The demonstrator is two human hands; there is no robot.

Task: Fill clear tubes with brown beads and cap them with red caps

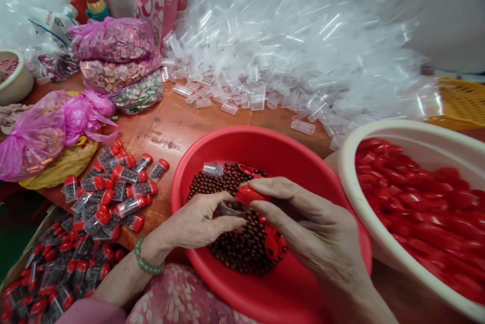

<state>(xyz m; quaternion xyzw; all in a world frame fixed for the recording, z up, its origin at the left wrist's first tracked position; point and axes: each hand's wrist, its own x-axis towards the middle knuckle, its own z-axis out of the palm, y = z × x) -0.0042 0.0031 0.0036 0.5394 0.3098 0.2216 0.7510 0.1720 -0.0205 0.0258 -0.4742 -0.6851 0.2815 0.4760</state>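
Observation:
Over a red basin (242, 137), my left hand (204, 220) grips a clear plastic tube (227, 209) between thumb and fingers. My right hand (310, 218) pinches a red cap (250, 195) close to the tube's end; whether they touch is hard to tell. Dark brown beads (242, 248) fill part of the basin below both hands. A loose clear tube (212, 170) lies on the beads, and a red piece (272, 240) rests among them under my right hand.
Capped, filled tubes (121, 187) are piled at the left, spilling into a container below. Clear tubes (257, 96) heap along the back. A cream basin (348, 162) of red caps stands at right. Pink bags (113, 41) sit at back left.

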